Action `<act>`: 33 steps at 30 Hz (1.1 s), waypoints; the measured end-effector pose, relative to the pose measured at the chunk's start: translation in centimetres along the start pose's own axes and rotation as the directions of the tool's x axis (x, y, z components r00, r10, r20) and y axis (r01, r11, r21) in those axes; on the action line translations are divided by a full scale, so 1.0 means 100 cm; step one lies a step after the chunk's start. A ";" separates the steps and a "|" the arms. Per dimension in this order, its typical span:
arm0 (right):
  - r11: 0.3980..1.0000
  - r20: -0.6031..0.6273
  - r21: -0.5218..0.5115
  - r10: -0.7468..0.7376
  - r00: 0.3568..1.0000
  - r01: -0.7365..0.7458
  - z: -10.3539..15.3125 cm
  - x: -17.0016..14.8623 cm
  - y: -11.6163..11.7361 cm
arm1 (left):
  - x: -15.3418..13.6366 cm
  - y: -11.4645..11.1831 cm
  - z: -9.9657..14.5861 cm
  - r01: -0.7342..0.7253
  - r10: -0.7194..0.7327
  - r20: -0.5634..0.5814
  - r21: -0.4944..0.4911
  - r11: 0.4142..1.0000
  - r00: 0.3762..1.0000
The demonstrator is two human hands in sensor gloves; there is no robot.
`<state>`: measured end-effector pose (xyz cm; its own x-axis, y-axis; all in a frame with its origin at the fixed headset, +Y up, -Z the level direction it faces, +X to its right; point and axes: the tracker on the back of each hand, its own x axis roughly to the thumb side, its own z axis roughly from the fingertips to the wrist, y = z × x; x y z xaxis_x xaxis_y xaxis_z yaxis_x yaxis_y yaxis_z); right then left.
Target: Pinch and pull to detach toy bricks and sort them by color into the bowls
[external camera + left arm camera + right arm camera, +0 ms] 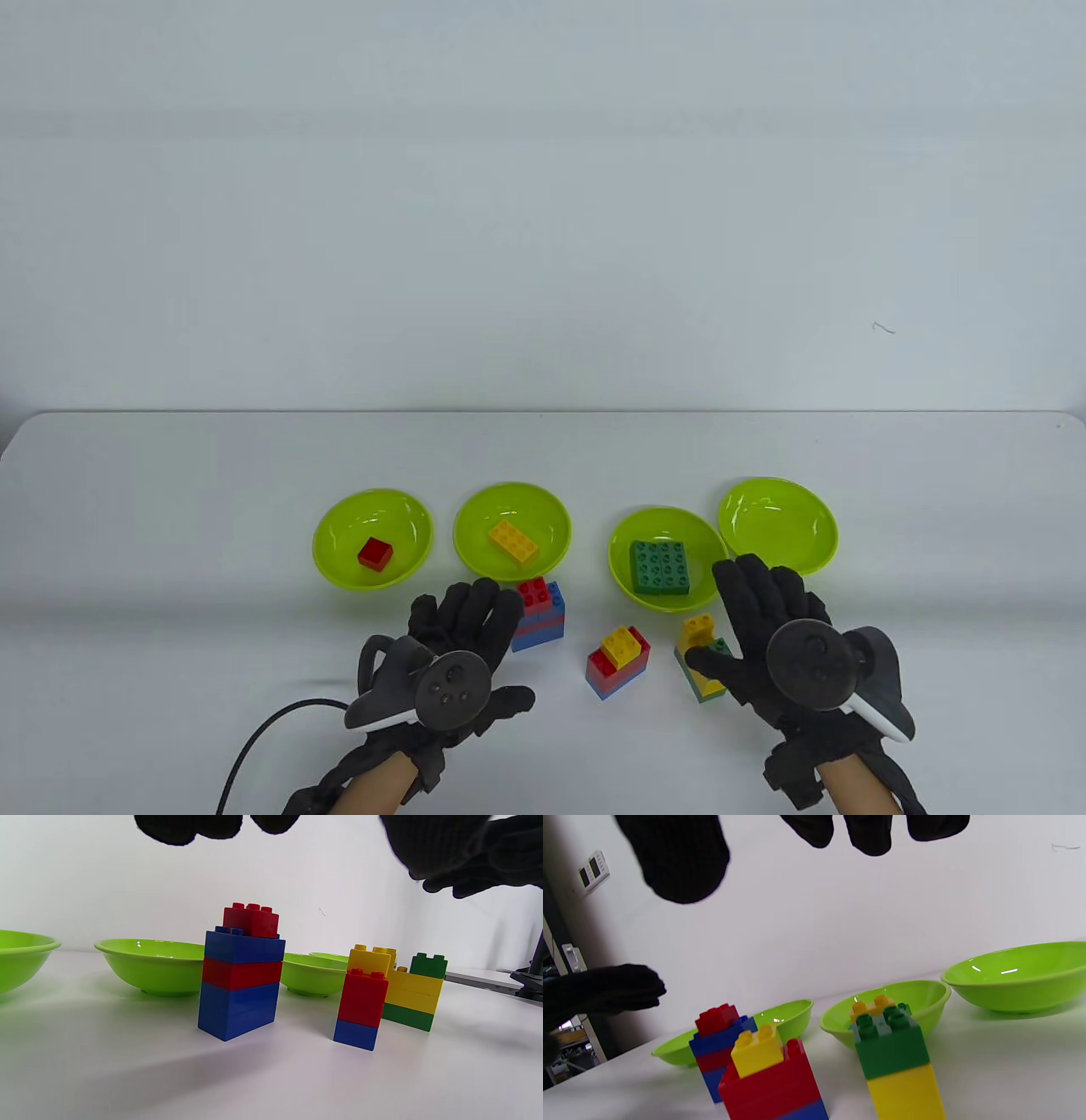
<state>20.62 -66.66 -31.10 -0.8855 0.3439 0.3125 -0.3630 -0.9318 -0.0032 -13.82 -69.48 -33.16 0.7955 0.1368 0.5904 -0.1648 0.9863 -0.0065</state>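
Three brick stacks stand on the table in front of the bowls. A blue-and-red stack (538, 613) (242, 980) is just right of my left hand (462, 632), whose straight fingers (186, 827) hover above it, holding nothing. A red-and-blue stack topped with a yellow brick (618, 660) (768, 1073) stands in the middle. A yellow-and-green stack (702, 658) (899, 1060) lies partly under my right hand (755, 620). That hand's fingers (874, 827) are spread and its thumb (678, 857) hangs above the stack without touching it.
Four lime bowls stand in a row. The left one (339, 518) holds a red brick (374, 553). The second (475, 509) holds a yellow brick (512, 542). The third (624, 543) holds green bricks (660, 568). The right bowl (777, 522) holds nothing. A black cable (254, 747) trails at bottom left.
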 end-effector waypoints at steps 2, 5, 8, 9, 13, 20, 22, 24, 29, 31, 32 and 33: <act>0.999 -0.001 0.042 0.031 1.000 -0.031 0.003 0.000 0.007 | -0.004 -0.002 0.000 -0.004 0.004 -0.010 -0.009 1.000 1.000; 0.995 -0.001 0.076 0.057 0.998 -0.057 0.005 -0.001 0.012 | -0.009 -0.005 0.000 -0.023 0.023 -0.020 -0.010 1.000 1.000; 0.996 0.008 0.073 0.048 0.999 -0.049 0.008 0.001 0.016 | -0.013 -0.005 0.000 -0.031 0.031 -0.029 0.015 0.999 0.999; 0.996 0.011 0.075 0.050 0.999 -0.051 0.008 0.001 0.016 | -0.013 -0.005 0.000 -0.029 0.030 -0.029 0.024 0.999 0.999; 0.997 0.017 0.069 0.045 0.999 -0.046 0.008 0.004 0.016 | -0.011 -0.003 -0.015 -0.059 0.060 -0.019 0.063 0.996 0.998; 0.998 0.027 0.048 0.045 0.999 -0.046 0.010 0.006 0.015 | -0.011 -0.018 -0.063 -0.046 0.047 -0.075 0.013 0.999 0.996; 0.998 0.028 0.044 0.047 0.999 -0.048 0.011 0.006 0.014 | -0.011 -0.025 -0.073 -0.020 0.019 -0.074 -0.010 1.000 0.997; 0.998 0.027 0.041 0.039 0.999 -0.040 0.010 0.005 0.014 | -0.009 -0.030 -0.078 -0.001 0.000 -0.073 -0.009 1.000 0.997; 0.999 0.028 0.037 0.028 0.999 -0.030 0.010 0.005 0.013 | -0.003 -0.037 -0.081 0.127 -0.124 -0.057 0.060 0.990 0.991; 0.999 0.031 0.037 0.023 0.999 -0.024 0.010 0.005 0.014 | -0.003 -0.037 -0.081 0.155 -0.151 -0.053 0.079 0.985 0.987; 0.999 0.034 0.037 0.023 0.999 -0.024 0.010 0.006 0.014 | -0.003 -0.037 -0.081 0.150 -0.146 -0.048 0.093 0.984 0.988; 0.999 0.037 0.035 0.023 0.999 -0.024 0.010 0.008 0.015 | -0.003 -0.038 -0.081 0.129 -0.124 -0.052 0.105 0.986 0.991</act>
<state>19.67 -67.85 -29.95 -0.8822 0.3176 0.3477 -0.3310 -0.9434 0.0221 -8.74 -72.53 -39.89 0.8387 0.0182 0.5442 -0.1216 0.9805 0.1545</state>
